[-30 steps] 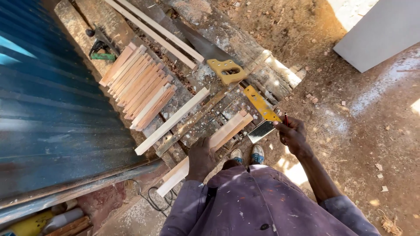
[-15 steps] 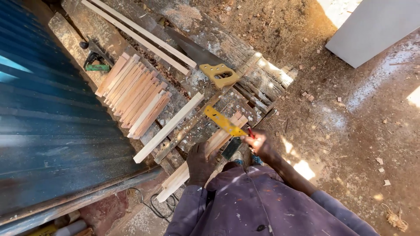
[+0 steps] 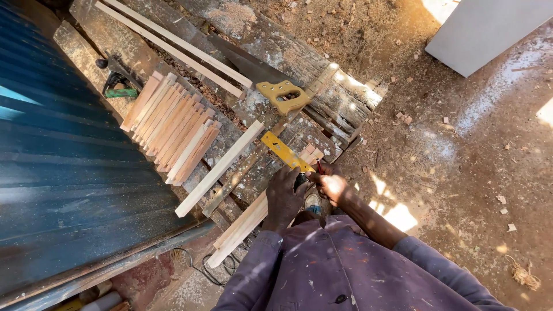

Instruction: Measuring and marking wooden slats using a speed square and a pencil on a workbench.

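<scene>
Pressing a yellow try square [image 3: 280,151] flat across the near end of a pale wood strip [image 3: 242,226], left hand [image 3: 283,194] spread on top and bearing down on both. Right hand [image 3: 331,185] just beside it, fingers pinched round a small red pencil [image 3: 319,167] with the tip at the square's near edge. Square and strip both sit at the workbench [image 3: 322,101] edge closest to the body, strip running away to the left and down. Beyond the left hand: a longer loose strip [image 3: 219,169], then a stack of cut slats [image 3: 173,132]. Further out, a handsaw with yellow handle [image 3: 281,94] and a hand plane [image 3: 118,80]. Risks as I read it: bench top is rough and uneven, so the strip could rock and the square skew, giving an off-square mark; strip end overhangs slightly, so hard pressure may tip it
</scene>
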